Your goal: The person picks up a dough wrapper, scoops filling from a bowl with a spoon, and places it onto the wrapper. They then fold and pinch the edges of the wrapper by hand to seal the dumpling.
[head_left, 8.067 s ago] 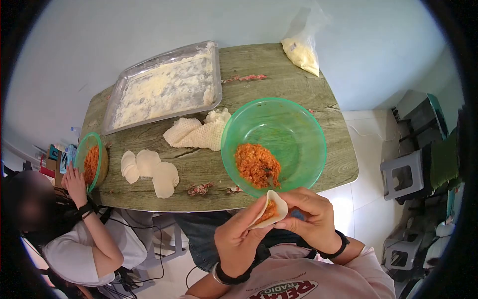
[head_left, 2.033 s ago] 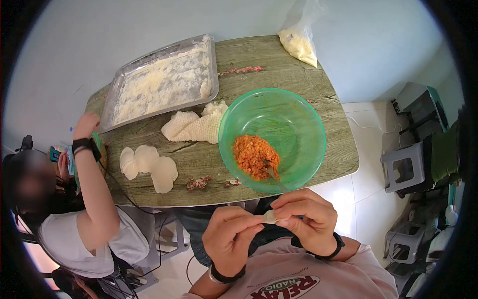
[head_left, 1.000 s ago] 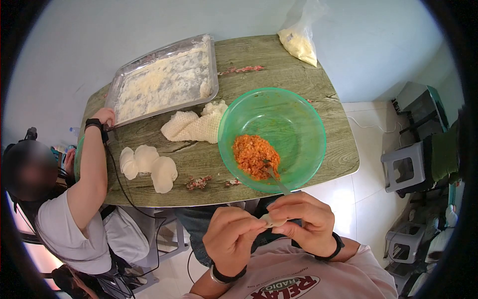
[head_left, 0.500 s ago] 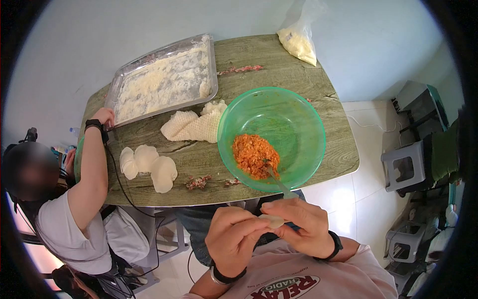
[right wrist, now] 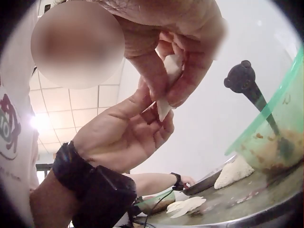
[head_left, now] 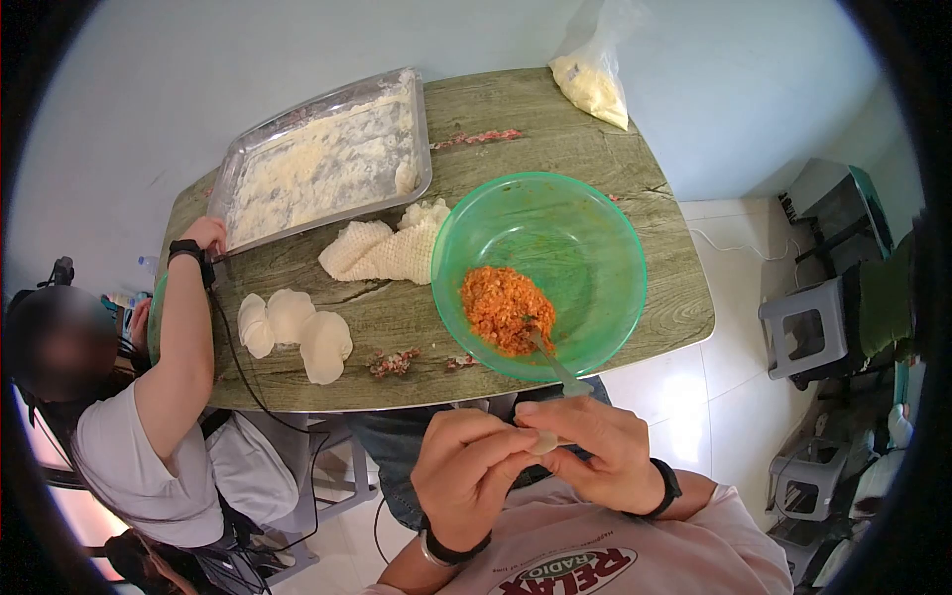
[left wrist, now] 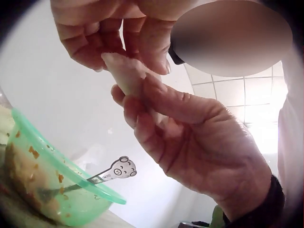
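dumpling: matt dough | bowl: glossy plastic | table: matt wood

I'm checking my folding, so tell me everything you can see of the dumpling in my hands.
The dumpling is pale, smooth dough, folded shut into a narrow, flattened strip; no filling shows. The left hand and the right hand both pinch it between thumb and fingers, in the air just off the near edge of the table. Fingers hide most of it.

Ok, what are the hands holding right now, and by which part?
A folded dumpling: the left hand and right hand both pinch it along its pressed-together edge, between thumb and fingers.
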### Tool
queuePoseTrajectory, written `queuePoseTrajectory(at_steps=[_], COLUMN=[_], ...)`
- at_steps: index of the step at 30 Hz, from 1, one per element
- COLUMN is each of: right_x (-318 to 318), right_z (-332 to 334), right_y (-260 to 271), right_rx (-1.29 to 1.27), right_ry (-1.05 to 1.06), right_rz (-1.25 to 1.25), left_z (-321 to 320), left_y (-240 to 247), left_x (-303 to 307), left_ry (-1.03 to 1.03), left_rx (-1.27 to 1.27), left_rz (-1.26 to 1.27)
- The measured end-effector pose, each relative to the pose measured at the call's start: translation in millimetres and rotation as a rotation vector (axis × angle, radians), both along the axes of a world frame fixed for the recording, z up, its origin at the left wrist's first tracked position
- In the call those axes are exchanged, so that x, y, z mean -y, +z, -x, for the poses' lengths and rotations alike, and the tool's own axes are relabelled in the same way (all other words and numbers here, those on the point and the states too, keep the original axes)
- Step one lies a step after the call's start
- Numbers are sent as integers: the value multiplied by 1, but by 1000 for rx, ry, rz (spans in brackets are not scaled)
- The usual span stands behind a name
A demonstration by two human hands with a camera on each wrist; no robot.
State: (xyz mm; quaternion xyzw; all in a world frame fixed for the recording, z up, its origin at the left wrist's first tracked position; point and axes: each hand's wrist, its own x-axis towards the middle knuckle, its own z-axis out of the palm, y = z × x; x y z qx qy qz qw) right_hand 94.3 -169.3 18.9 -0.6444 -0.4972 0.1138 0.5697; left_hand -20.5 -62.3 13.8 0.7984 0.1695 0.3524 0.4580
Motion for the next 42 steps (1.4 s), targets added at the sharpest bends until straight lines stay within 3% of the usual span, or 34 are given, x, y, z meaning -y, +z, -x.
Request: queuePoseTrajectory(at_steps=[26, 37, 40, 42], right_x=[0, -1, 2, 5], right_z=[0, 2, 4, 5], right_y=[-2, -4, -5, -8], right_rx=[-23, -31, -88, -300], right_ry=[75, 87, 78, 30], right_rz=[35, 33, 131, 70], left_z=[0, -5, 2, 0], left_y=[2, -3, -9, 0], left_x=[0, 0, -1, -2], left_ry=[-8, 12, -37, -18], left_rx=[-46, 1, -4, 5], left_rz=[29, -131, -129, -9])
